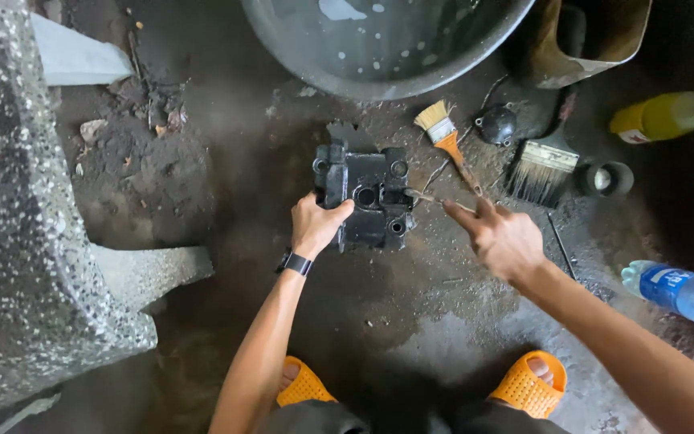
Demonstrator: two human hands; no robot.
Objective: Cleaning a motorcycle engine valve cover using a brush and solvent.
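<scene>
A black metal engine part with several round holes lies on the dirty, oily floor. My left hand grips its near left edge, thumb on top; a dark watch sits on that wrist. My right hand hovers to the part's right and pinches a thin stick whose tip reaches the part's right side. A small paintbrush with an orange handle lies just beyond my right hand.
A large grey basin stands behind the part. A wide dark brush, a small black round cap, a dark cup, a yellow bottle and a clear blue-labelled bottle lie right. A speckled stone bench fills the left.
</scene>
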